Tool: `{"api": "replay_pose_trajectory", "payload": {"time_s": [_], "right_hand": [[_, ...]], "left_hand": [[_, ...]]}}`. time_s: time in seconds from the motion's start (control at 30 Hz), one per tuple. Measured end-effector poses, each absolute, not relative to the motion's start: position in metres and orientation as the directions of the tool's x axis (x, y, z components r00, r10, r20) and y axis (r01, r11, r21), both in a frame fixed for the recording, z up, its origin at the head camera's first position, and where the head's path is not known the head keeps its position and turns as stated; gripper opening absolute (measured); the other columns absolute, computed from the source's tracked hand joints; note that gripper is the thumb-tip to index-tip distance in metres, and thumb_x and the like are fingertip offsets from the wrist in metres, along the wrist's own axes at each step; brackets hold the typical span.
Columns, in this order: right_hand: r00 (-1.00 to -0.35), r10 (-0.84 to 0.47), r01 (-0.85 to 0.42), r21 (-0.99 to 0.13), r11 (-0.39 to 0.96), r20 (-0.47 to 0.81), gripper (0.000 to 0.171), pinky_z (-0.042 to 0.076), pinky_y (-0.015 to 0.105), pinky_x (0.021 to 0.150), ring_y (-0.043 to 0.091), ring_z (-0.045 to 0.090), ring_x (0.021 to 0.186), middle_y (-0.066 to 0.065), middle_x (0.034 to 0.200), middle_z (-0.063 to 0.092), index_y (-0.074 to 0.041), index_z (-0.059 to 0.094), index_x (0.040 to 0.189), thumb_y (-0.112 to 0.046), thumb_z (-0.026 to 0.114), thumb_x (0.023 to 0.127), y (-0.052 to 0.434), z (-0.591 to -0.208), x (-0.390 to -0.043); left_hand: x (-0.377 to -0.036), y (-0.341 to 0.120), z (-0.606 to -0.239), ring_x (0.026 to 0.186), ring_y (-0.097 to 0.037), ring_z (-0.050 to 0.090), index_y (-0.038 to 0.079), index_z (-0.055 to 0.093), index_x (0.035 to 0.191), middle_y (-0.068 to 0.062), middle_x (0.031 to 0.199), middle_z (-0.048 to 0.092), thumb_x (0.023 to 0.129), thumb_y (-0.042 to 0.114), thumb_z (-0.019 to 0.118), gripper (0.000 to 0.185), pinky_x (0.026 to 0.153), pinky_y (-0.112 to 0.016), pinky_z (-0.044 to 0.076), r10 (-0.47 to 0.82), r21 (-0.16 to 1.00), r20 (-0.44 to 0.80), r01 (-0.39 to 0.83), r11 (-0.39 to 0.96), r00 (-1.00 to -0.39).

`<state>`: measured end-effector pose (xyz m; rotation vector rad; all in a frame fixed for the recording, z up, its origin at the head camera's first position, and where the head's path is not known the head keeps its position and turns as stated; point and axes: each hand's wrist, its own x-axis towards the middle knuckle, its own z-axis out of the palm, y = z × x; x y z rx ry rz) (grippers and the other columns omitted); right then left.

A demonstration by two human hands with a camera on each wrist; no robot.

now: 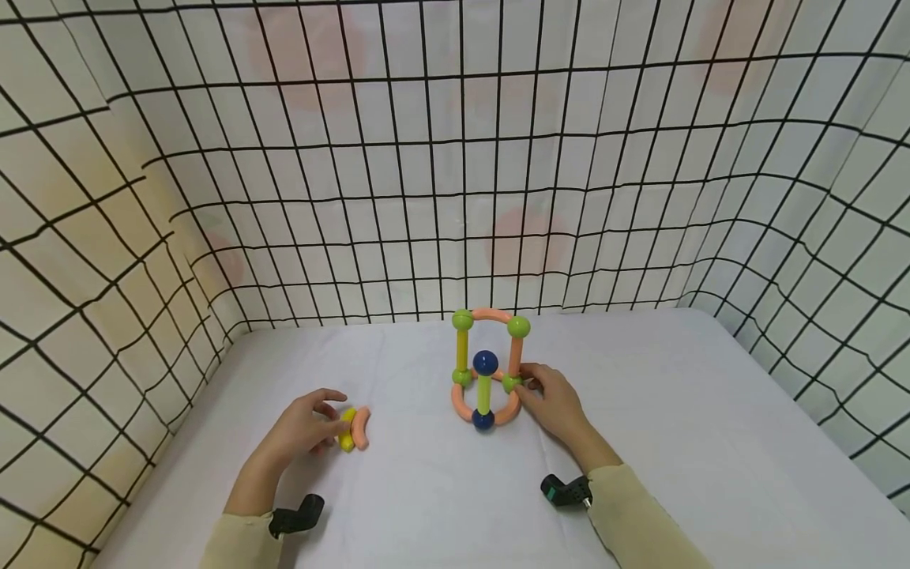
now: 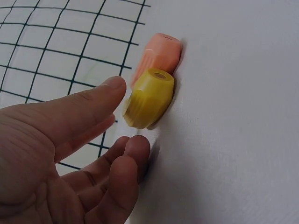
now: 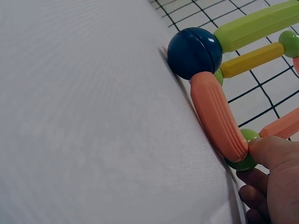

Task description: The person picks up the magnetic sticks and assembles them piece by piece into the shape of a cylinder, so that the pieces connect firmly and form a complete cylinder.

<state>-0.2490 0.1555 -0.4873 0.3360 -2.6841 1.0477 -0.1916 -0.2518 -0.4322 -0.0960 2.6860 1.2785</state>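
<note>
A frame of magnetic rods and balls stands on the white cloth, with green balls, orange and yellow rods, and a lime rod (image 1: 484,393) upright between two dark blue balls (image 1: 486,363). My right hand (image 1: 558,403) pinches the lower right green ball (image 3: 245,161), beside a curved orange rod (image 3: 217,116). Over to the left, my left hand (image 1: 304,427) hovers around a short yellow curved rod (image 2: 152,95). Its thumb and fingers stand apart, and the left wrist view shows a gap between them and the rod. Against the yellow rod lies an orange curved rod (image 1: 360,428).
White cloth (image 1: 441,490) covers the table. Black grid netting (image 1: 398,174) over pale fabric rises behind and along both sides. Each wrist wears a small black camera (image 1: 297,515).
</note>
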Motion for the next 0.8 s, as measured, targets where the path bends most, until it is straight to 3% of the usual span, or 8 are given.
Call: {"api": "replay_pose_trajectory", "payload": {"time_s": [0.43, 0.8], "right_hand": [[-0.949, -0.120, -0.287, -0.647, 0.706, 0.290, 0.037, 0.049, 0.041, 0.088, 0.021, 0.061, 0.100, 0.006, 0.117, 0.069, -0.010, 0.063, 0.129, -0.024, 0.069, 0.094, 0.1545, -0.4849, -0.2466], [-0.953, -0.110, -0.274, -0.651, 0.708, 0.281, 0.037, 0.048, 0.040, 0.088, 0.020, 0.060, 0.100, 0.005, 0.117, 0.069, -0.011, 0.064, 0.128, -0.024, 0.069, 0.094, 0.1543, -0.4836, -0.2460]], "left_hand": [[-0.1924, -0.2500, -0.4350, 0.065, -0.017, 0.055, 0.005, 0.057, 0.131, -0.014, 0.108, 0.060, 0.088, 0.012, 0.074, 0.047, 0.056, -0.028, 0.047, -0.006, 0.755, -0.194, -0.153, 0.637, -0.981], [-0.1931, -0.2479, -0.4407, 0.066, -0.016, 0.056, 0.001, 0.063, 0.121, -0.015, 0.104, 0.062, 0.089, 0.017, 0.071, 0.036, 0.057, -0.027, 0.049, -0.077, 0.709, -0.148, -0.160, 0.687, -0.986]]}}
